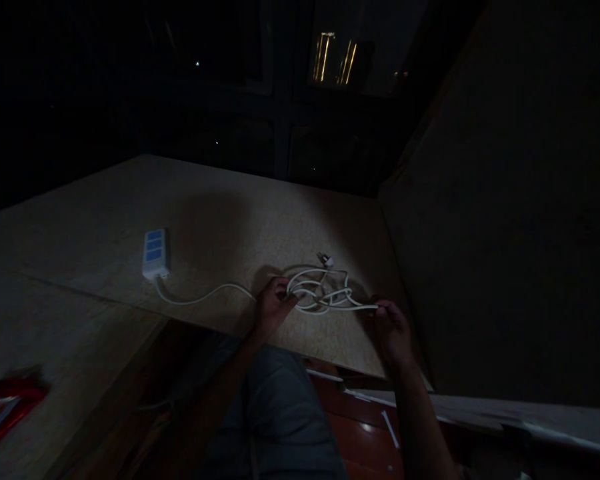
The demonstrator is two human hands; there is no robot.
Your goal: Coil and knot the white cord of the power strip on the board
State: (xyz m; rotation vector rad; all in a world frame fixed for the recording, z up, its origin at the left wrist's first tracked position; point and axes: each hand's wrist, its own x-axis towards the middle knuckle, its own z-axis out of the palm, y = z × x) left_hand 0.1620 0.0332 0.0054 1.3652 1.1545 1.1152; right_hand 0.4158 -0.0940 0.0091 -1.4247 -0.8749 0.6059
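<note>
Grey-clad legs come nearest, on the near side of the looped white cord; under the cord spreads a pale tabletop; right of the cord rises a broad dark panel, and beyond it stands a dark window with a few lights in its panes; well to the left of the cord and nearer the camera lies a red item, too dim to name; at the cord's left edge the left hand has its fingers and thumb closed on the loops; at its right the right hand pinches one strand, drawn out nearly straight from the bunch; left of the loops, at the cord's far end, rests a white power strip with blue socket faces; just beyond the loops is the plug, prongs showing, touched by neither hand; the work looks partway along, for much of the cord sits in loose, crossing loops between the hands, while the length toward the strip lies out in a slack wave; whether the loops are being gathered or freed, I cannot tell.
</note>
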